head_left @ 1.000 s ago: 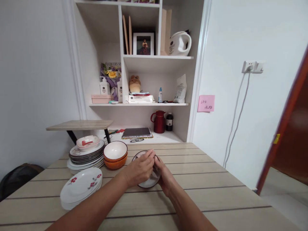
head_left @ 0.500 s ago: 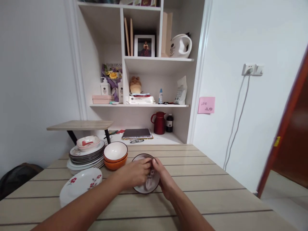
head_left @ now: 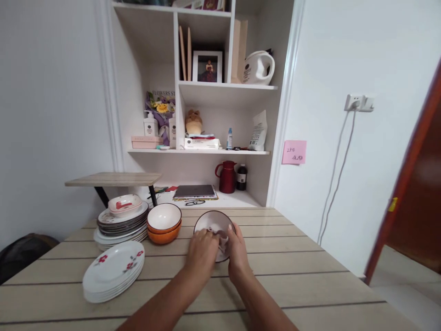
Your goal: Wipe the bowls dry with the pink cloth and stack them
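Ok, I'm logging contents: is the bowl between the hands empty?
Not empty: a crumpled, pale, cloth-like piece shows inside the bowl, beside the left hand.

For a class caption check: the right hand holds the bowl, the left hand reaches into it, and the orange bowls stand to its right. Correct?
Not quite: the head view shows the orange bowls standing to the left of the held bowl.

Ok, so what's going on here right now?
The person's right hand holds a bowl by its side. The left hand is inside, at what looks like a pale cloth; whether it grips it is hidden. Stacked orange bowls and flowered plates stand to the left, untouched.
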The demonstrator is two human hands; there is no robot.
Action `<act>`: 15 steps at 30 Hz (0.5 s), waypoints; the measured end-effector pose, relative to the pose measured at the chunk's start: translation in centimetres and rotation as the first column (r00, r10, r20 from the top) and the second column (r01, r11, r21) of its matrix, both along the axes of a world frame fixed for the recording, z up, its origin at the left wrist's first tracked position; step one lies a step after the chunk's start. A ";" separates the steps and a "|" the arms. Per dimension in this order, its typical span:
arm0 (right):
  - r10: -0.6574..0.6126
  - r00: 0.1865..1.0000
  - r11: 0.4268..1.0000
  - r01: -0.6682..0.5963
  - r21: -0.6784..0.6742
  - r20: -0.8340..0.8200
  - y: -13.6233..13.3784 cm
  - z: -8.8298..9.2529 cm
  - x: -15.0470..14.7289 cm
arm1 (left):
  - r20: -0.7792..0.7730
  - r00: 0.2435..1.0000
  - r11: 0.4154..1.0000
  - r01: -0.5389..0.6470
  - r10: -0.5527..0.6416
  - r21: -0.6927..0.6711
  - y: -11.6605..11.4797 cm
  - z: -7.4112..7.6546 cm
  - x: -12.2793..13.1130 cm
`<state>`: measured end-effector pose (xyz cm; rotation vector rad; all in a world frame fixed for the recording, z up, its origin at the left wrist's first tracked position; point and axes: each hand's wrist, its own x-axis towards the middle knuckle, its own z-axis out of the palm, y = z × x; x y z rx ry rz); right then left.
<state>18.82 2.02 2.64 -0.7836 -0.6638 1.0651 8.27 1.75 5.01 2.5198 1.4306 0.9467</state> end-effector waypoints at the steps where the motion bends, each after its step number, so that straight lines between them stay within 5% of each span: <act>1: -0.024 1.000 0.999 0.024 0.024 0.008 0.1 0.0 0.2 | 0.102 0.995 0.998 -0.011 0.017 -0.063 -0.1 -0.1 0.5; 5: -0.051 0.992 0.995 0.040 0.091 0.116 0.2 0.1 0.7 | 0.489 0.871 0.922 0.153 0.044 -0.356 -0.5 -0.2 1.7; 10: -0.045 0.995 0.993 0.054 -0.102 0.094 1.2 -0.4 1.6 | 0.798 0.592 0.734 0.492 0.112 -0.468 -2.1 -0.4 0.7; 13: -0.068 0.995 0.960 0.085 -0.267 0.074 2.8 -0.9 3.0 | 0.883 0.283 0.567 0.683 0.375 -0.460 -2.4 -0.9 -0.8; 15: -0.052 0.996 0.939 0.075 -0.336 0.076 4.1 -1.0 4.6 | 0.840 0.160 0.558 0.681 0.518 -0.474 -2.1 -1.5 -1.7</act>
